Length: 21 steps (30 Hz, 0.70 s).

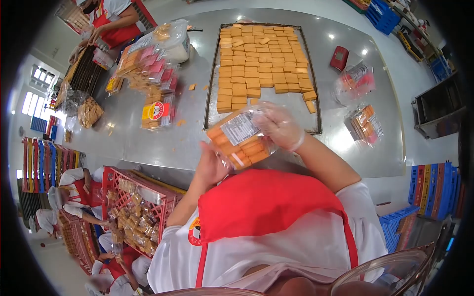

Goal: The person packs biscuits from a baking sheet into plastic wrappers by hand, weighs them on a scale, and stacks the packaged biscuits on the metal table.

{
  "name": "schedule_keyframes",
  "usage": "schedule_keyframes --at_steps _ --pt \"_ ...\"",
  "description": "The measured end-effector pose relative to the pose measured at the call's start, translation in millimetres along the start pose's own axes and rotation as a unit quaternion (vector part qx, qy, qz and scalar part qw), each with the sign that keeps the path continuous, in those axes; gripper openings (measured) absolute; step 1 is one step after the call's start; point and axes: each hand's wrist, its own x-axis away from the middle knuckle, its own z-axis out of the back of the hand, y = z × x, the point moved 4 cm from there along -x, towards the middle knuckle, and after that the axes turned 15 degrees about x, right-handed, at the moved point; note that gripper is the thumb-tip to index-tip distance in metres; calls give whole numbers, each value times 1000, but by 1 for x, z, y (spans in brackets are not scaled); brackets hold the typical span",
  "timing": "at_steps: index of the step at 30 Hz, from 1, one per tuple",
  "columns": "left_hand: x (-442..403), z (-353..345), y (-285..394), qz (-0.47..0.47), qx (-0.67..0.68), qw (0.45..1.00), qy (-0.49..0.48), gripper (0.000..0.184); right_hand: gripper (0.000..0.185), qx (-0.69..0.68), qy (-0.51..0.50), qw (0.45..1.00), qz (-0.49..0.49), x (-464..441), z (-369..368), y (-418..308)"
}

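Note:
Close in front of my red apron I hold a clear plastic pack of biscuits (244, 150), with a white printed label on its upper side. My left hand (213, 162), bare, grips the pack's lower left edge. On the upper right edge is my right hand (280, 127), in a clear plastic glove, its fingers closed on the pack near the label. Just beyond the pack lies a large dark-rimmed tray (213, 91) with rows of rectangular golden biscuits (261, 61). A gap in the rows shows at the tray's near side.
Left on the steel table (190, 140) lie stacked biscuit packs (157, 106) and a clear tub (173, 42). Right are a red box-like object (339, 57), plastic bags (356, 84) and another pack (365, 124). A red crate of packs (133, 217) and co-workers stand at left.

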Motion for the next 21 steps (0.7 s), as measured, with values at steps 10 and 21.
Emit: schedule_keyframes --at_steps 10,21 --pt "9 30 9 115 -195 972 -68 61 29 353 8 881 313 30 2 -29" --pt "-18 57 13 34 -55 996 54 54 17 361 -108 890 256 37 -37 31"
